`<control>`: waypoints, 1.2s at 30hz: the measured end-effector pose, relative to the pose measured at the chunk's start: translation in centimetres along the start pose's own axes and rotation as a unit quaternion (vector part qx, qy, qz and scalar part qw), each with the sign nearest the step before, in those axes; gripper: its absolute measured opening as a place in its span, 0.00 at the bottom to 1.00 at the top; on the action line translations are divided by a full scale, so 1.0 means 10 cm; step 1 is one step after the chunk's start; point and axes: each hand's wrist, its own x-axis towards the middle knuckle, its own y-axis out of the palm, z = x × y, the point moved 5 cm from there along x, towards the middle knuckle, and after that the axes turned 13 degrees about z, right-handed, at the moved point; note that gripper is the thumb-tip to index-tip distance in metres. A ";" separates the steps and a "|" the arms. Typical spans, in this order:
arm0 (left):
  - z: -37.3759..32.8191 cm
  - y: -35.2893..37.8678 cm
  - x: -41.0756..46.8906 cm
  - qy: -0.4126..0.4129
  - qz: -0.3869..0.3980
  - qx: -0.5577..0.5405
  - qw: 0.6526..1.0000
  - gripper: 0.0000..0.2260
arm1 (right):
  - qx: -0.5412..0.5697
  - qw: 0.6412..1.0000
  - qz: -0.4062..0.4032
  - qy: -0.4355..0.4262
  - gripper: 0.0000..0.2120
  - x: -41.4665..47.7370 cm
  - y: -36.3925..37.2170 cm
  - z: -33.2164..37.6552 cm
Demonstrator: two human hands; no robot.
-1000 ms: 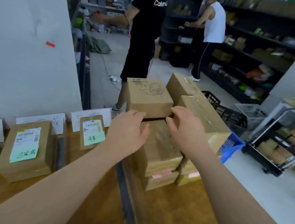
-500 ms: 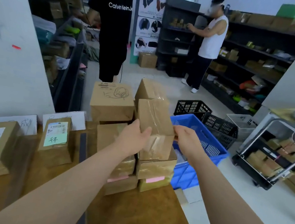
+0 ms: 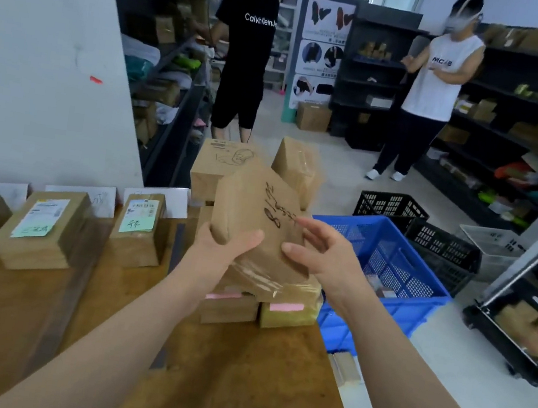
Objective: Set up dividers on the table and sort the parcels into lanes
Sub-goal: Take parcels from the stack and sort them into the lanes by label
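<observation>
I hold a brown cardboard parcel (image 3: 259, 216) with black handwriting on its face, tilted up above the stack of parcels (image 3: 259, 309) at the table's right end. My left hand (image 3: 223, 246) grips its lower left corner, thumb across the front. My right hand (image 3: 323, 253) touches its right side with the fingers spread and nearly straight. Two taller parcels (image 3: 217, 169) stand behind it. Dark divider strips (image 3: 174, 249) run across the wooden table (image 3: 234, 389). Three labelled parcels (image 3: 43, 227) sit in lanes on the left, with white name cards (image 3: 98, 200) behind them.
A blue crate (image 3: 390, 266) stands on the floor right of the table, with black crates (image 3: 391, 205) and a clear bin behind it. A trolley (image 3: 528, 319) with boxes is at the far right. Two people stand by the dark shelves ahead. A white wall rises on the left.
The parcel has been lifted off the stack and tipped toward me, so its handwritten face now shows. My right hand has slid from its far edge to its right side.
</observation>
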 end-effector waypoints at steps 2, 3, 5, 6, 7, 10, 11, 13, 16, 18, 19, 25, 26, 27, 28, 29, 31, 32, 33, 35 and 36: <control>0.16 -0.08 -0.10 -0.004 0.005 -0.071 0.997 0.40 | 0.019 1.000 -0.015 -0.002 0.28 -0.05 0.04 -0.05; 0.23 -0.11 -0.17 0.008 0.008 -0.120 0.993 0.30 | 0.022 1.000 -0.019 0.002 0.28 -0.07 0.07 -0.08; 0.37 -0.19 -0.31 0.039 0.015 -0.224 0.974 0.19 | 0.016 0.999 -0.011 0.025 0.25 -0.09 0.17 -0.15; 0.44 -0.23 -0.38 0.051 0.021 -0.280 0.958 0.17 | 0.015 0.999 0.001 0.042 0.22 -0.10 0.23 -0.19; 0.51 -0.26 -0.44 0.060 0.032 -0.337 0.939 0.18 | 0.014 0.998 0.016 0.060 0.19 -0.11 0.31 -0.23; 0.68 -0.36 -0.62 0.068 0.059 -0.444 0.892 0.27 | 0.010 0.994 0.070 0.087 0.14 -0.16 0.57 -0.30; 0.72 -0.39 -0.67 0.067 0.062 -0.460 0.883 0.27 | 0.013 0.993 0.084 0.083 0.13 -0.17 0.65 -0.31; 0.80 -0.49 -0.75 0.062 0.055 -0.486 0.870 0.27 | 0.029 0.992 0.099 0.075 0.13 -0.18 0.80 -0.32; 0.89 -0.65 -0.86 0.054 0.026 -0.475 0.878 0.26 | 0.026 0.992 0.111 0.062 0.12 -0.17 1.02 -0.31; 0.93 -0.79 -0.95 0.046 -0.016 -0.455 0.889 0.23 | 0.019 0.993 0.105 0.057 0.14 -0.15 1.16 -0.28; 0.94 -0.87 -1.00 0.045 -0.041 -0.447 0.893 0.21 | 0.016 0.993 0.099 0.058 0.16 -0.14 1.23 -0.28; 1.00 -1.43 -1.35 0.013 -0.113 -0.174 0.978 0.17 | 0.001 0.989 0.093 0.113 0.22 -0.12 1.84 -0.38; 1.04 -1.51 -1.40 -0.002 -0.105 -0.151 0.983 0.17 | -0.006 0.988 0.101 0.119 0.22 -0.13 1.96 -0.39; 1.07 -1.59 -1.45 -0.018 -0.097 -0.136 0.986 0.17 | -0.010 0.986 0.109 0.125 0.21 -0.14 2.08 -0.40; 1.09 -1.66 -1.49 -0.034 -0.087 -0.122 0.988 0.18 | -0.008 0.985 0.114 0.131 0.20 -0.15 2.20 -0.40; 1.10 -1.74 -1.53 -0.050 -0.077 -0.107 0.990 0.19 | 0.001 0.984 0.115 0.137 0.19 -0.16 2.30 -0.40; 1.12 -1.88 -1.60 -0.080 -0.059 -0.084 0.992 0.18 | 0.032 0.982 0.110 0.151 0.18 -0.17 2.50 -0.40; 1.10 -1.92 -1.61 -0.090 -0.050 -0.082 0.991 0.19 | 0.043 0.980 0.108 0.160 0.18 -0.18 2.57 -0.40; 1.10 -1.95 -1.60 -0.094 -0.043 -0.085 0.991 0.19 | 0.045 0.979 0.108 0.167 0.19 -0.18 2.62 -0.40; 1.10 -2.07 -1.54 -0.088 -0.028 -0.094 0.991 0.19 | 0.046 0.979 0.097 0.176 0.20 -0.17 2.75 -0.42; 1.10 -2.11 -1.50 -0.085 -0.023 -0.094 0.992 0.17 | 0.047 0.979 0.086 0.178 0.20 -0.16 2.79 -0.42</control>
